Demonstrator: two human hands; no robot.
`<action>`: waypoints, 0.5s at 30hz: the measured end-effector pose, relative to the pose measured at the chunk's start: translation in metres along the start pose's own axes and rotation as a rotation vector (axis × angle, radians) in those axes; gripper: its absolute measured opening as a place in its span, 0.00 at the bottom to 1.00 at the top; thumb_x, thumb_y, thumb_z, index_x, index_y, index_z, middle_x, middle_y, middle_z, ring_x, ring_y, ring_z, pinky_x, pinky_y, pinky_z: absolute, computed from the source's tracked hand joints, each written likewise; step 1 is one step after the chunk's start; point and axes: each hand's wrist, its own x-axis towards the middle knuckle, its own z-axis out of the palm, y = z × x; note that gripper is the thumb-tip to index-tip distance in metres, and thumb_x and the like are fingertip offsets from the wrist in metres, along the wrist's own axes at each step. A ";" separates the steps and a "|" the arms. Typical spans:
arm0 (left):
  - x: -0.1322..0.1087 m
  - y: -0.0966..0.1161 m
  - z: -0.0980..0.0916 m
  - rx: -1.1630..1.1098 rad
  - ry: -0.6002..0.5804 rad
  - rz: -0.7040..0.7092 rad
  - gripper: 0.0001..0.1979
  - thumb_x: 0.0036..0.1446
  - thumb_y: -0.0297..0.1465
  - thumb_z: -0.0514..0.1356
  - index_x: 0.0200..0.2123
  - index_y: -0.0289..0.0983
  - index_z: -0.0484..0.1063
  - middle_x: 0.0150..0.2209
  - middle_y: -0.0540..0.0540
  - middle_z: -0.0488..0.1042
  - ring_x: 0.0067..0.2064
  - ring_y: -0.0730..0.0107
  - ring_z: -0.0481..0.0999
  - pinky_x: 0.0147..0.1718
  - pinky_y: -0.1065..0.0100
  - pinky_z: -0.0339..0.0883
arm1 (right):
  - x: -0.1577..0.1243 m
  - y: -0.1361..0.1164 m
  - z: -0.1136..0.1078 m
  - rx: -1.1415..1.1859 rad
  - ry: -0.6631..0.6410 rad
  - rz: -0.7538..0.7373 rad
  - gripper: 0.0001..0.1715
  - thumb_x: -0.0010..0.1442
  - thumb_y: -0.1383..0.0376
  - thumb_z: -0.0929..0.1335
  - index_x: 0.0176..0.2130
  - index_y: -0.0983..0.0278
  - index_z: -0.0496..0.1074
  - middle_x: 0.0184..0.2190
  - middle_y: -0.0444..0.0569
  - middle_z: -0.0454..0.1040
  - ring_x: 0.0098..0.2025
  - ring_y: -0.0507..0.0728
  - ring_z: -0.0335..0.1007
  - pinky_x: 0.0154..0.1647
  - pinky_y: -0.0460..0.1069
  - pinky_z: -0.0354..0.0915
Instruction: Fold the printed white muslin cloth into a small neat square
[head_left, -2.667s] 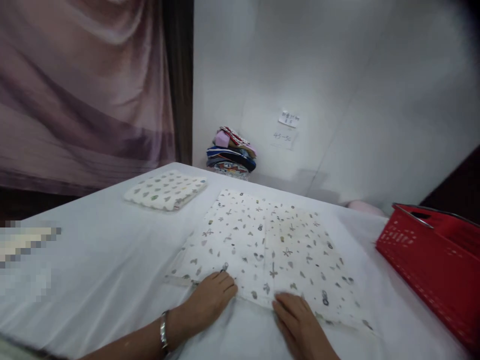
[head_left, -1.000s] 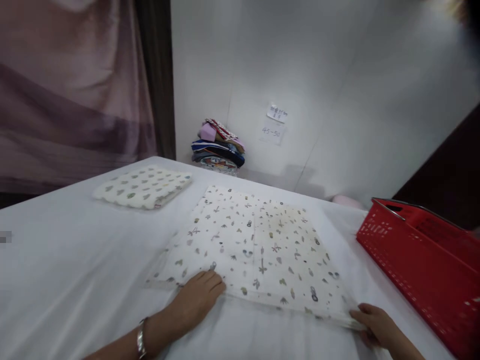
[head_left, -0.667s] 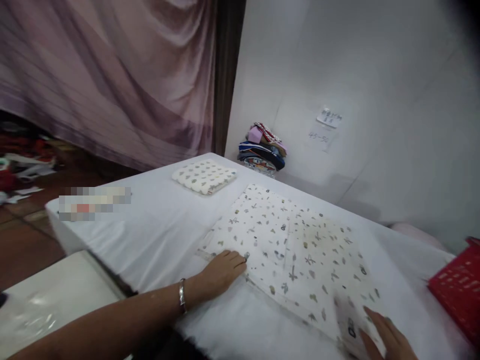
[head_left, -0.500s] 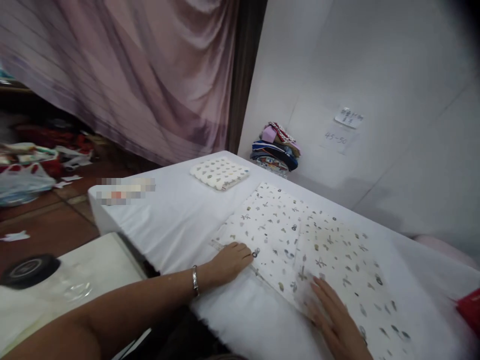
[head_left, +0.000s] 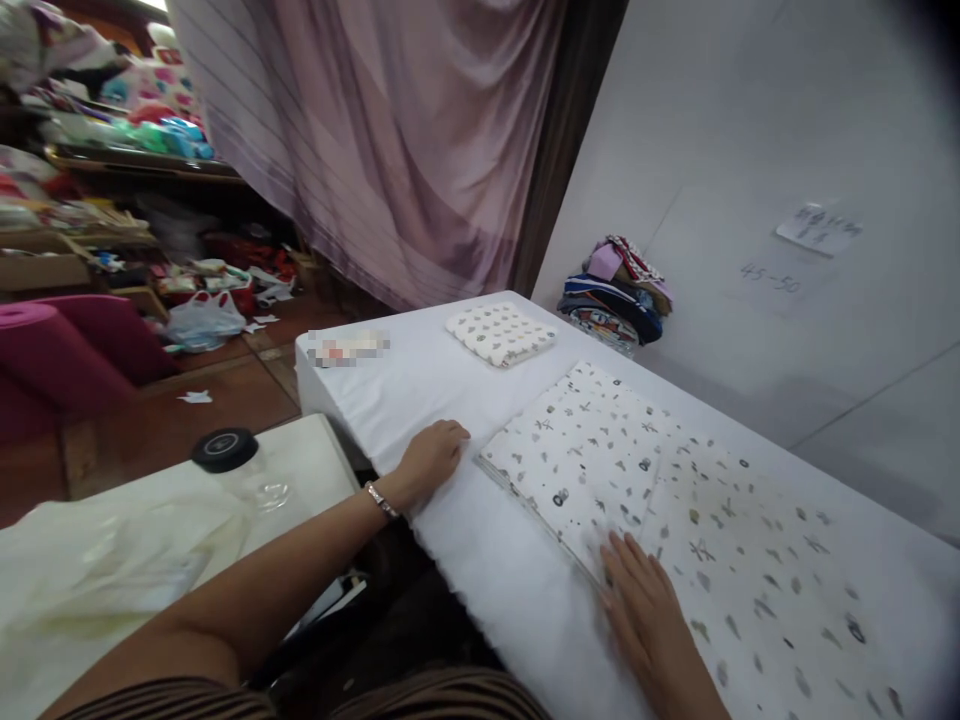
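Observation:
A white cloth with small printed motifs (head_left: 585, 450) lies partly folded on the table, its left part in stacked layers and its right part spread out flatter. Just left of the cloth's corner, my left hand (head_left: 435, 458) rests on the white table cover with its fingers stretched out, holding nothing. My right hand (head_left: 646, 610) lies flat over the cloth's front edge near the fold, fingers extended. Farther back sits a neatly folded cloth (head_left: 501, 334) with a similar print.
The white-covered table (head_left: 420, 385) runs along a pale wall with paper notes (head_left: 817, 230). A blurred-out item (head_left: 349, 348) sits at its far left corner. Folded fabrics (head_left: 615, 295) are stacked behind. A side surface (head_left: 300, 450) at left holds a black round lid (head_left: 225, 450) and clear plastic.
My view has swung to the left. My left hand has come off the cloth's corner onto the table cover beside it. My right hand stays at the cloth's front edge.

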 end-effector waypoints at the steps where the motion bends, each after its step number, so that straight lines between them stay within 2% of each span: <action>1: -0.001 -0.003 -0.002 -0.027 0.005 -0.046 0.13 0.55 0.23 0.51 0.41 0.37 0.71 0.43 0.45 0.73 0.45 0.65 0.69 0.43 0.66 0.62 | 0.009 -0.005 -0.001 0.022 0.011 -0.024 0.26 0.65 0.59 0.58 0.61 0.59 0.58 0.63 0.50 0.55 0.65 0.63 0.47 0.61 0.64 0.51; 4: -0.003 -0.001 -0.004 -0.084 -0.004 -0.112 0.11 0.57 0.28 0.52 0.39 0.37 0.72 0.40 0.46 0.74 0.41 0.67 0.71 0.39 0.68 0.62 | 0.037 -0.019 0.000 0.089 0.043 -0.091 0.25 0.65 0.60 0.58 0.60 0.61 0.60 0.61 0.51 0.59 0.64 0.62 0.49 0.60 0.63 0.54; 8: 0.001 0.012 0.000 -0.110 -0.073 -0.099 0.11 0.58 0.33 0.52 0.33 0.38 0.74 0.36 0.47 0.74 0.38 0.67 0.71 0.35 0.68 0.60 | 0.074 -0.039 0.004 0.200 0.102 -0.142 0.21 0.64 0.64 0.59 0.56 0.63 0.65 0.56 0.52 0.67 0.59 0.61 0.58 0.57 0.59 0.59; 11: 0.006 0.019 0.004 -0.142 -0.099 -0.149 0.14 0.59 0.39 0.52 0.32 0.38 0.73 0.35 0.47 0.73 0.36 0.67 0.71 0.33 0.69 0.59 | 0.095 -0.052 0.010 0.252 0.152 -0.104 0.18 0.63 0.67 0.59 0.50 0.63 0.69 0.47 0.52 0.72 0.50 0.59 0.66 0.51 0.56 0.64; 15: 0.013 0.023 0.009 -0.144 -0.094 -0.231 0.17 0.57 0.44 0.52 0.31 0.38 0.71 0.35 0.46 0.73 0.35 0.66 0.71 0.31 0.68 0.59 | 0.108 -0.064 0.021 0.234 0.165 -0.056 0.16 0.61 0.69 0.60 0.46 0.62 0.71 0.40 0.52 0.71 0.42 0.58 0.66 0.43 0.54 0.66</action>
